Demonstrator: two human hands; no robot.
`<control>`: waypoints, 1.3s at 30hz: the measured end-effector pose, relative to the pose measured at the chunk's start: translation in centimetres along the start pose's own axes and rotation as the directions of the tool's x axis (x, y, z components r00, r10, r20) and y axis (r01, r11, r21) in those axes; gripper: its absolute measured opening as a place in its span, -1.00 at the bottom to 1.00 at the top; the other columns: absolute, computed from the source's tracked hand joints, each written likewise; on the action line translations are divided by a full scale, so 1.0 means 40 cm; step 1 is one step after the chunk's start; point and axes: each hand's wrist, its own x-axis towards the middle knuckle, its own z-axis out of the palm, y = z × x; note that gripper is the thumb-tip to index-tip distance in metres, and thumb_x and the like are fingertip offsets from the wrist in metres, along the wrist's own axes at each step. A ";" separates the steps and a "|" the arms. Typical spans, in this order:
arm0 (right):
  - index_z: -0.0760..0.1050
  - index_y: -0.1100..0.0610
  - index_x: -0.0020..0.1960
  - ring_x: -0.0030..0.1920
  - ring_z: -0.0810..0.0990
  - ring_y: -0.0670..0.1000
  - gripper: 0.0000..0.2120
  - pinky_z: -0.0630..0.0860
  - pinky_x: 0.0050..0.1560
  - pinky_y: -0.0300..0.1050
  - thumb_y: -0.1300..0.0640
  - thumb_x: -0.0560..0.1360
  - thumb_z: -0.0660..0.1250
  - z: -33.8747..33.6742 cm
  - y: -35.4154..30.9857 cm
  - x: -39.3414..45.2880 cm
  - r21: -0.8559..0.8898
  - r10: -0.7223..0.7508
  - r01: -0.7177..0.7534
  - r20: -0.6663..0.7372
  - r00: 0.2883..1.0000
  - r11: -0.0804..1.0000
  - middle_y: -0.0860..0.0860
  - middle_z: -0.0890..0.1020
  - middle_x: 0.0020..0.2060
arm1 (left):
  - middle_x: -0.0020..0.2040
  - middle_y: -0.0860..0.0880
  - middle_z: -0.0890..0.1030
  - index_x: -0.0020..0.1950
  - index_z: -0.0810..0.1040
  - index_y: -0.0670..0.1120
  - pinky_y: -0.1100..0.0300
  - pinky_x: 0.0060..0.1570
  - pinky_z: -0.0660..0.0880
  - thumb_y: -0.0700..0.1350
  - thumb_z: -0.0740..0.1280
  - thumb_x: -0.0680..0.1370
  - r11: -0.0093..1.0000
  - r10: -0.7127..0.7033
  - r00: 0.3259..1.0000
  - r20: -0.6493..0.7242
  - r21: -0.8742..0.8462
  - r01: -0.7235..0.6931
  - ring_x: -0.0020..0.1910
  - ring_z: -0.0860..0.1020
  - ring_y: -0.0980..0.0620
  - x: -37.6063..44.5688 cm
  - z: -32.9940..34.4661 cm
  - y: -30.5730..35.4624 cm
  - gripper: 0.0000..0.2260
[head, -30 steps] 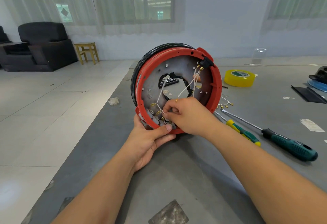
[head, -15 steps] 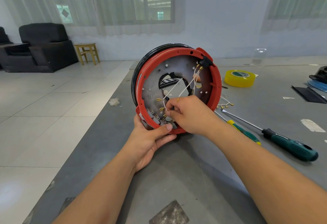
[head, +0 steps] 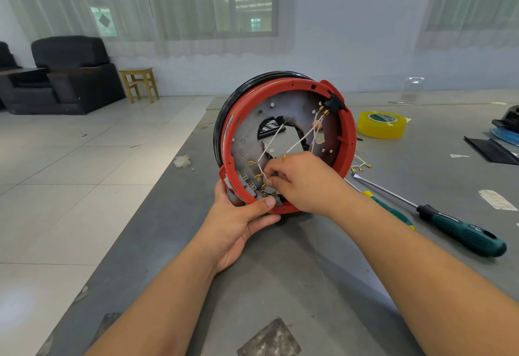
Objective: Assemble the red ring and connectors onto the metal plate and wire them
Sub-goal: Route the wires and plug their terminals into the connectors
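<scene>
The red ring [head: 349, 130] stands on edge on the grey table, fitted around the metal plate [head: 250, 130], with a black rim behind it. My left hand [head: 238, 220] grips the ring's bottom edge, thumb over the rim. My right hand [head: 303, 181] reaches inside the ring and pinches a white wire [head: 266, 149] near its brass terminal. Several white wires run from the black connector [head: 334, 102] at the upper right down to the grey connector block [head: 247, 184] at the lower left.
A green-handled screwdriver [head: 460, 233] and a second yellow-green one [head: 387, 209] lie to the right. Spare wires with brass terminals [head: 361, 166] lie beside the ring. Yellow tape roll [head: 382, 124] sits behind. Black parts [head: 491, 150] lie far right. The table's left edge drops to tiled floor.
My right hand has risen slightly inside the ring, drawing the white wire up from the connector block. My left hand and the ring have stayed still.
</scene>
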 end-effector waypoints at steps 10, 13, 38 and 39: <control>0.60 -0.05 0.05 -0.08 0.60 0.05 -0.88 0.57 -0.11 0.00 0.01 0.63 0.29 0.000 -0.001 -0.005 -0.042 0.015 -0.015 0.015 1.000 0.999 -0.07 0.64 -0.12 | 0.22 -0.27 0.69 0.49 0.37 0.06 -0.15 0.00 0.69 -0.39 0.51 0.40 0.998 -0.033 0.997 0.067 -0.044 0.036 0.15 0.69 -0.36 -0.007 -0.005 0.010 -0.25; 0.60 -0.10 0.06 -0.07 0.60 0.04 -0.88 0.46 -0.21 -0.09 -0.03 0.63 0.28 0.003 0.001 -0.004 -0.073 0.031 -0.031 0.001 1.000 0.997 -0.12 0.56 -0.17 | 0.23 -0.28 0.68 0.51 0.36 0.04 -0.17 0.01 0.69 -0.38 0.49 0.41 0.998 -0.041 0.995 0.086 -0.052 0.046 0.15 0.68 -0.37 -0.010 -0.004 0.014 -0.26; 0.61 -0.10 0.15 0.06 0.62 0.11 -0.80 0.57 -0.08 0.02 -0.04 0.67 0.22 0.038 -0.022 -0.016 -0.125 0.083 -0.093 -0.084 0.993 0.988 -0.08 0.64 0.06 | 0.18 -0.30 0.70 0.35 0.53 -0.26 -0.10 0.05 0.69 -0.42 0.51 0.34 0.993 -0.032 0.999 -0.014 -0.112 0.030 0.15 0.70 -0.32 -0.007 -0.007 0.012 -0.43; 0.61 -0.10 0.15 0.07 0.62 0.11 -0.80 0.57 -0.07 0.01 -0.04 0.67 0.22 0.038 -0.023 -0.016 -0.129 0.083 -0.093 -0.085 0.993 0.987 -0.08 0.64 0.07 | 0.18 -0.29 0.70 0.35 0.53 -0.26 -0.08 0.04 0.69 -0.42 0.51 0.34 0.993 -0.032 0.999 -0.015 -0.116 0.030 0.15 0.70 -0.31 -0.007 -0.006 0.012 -0.43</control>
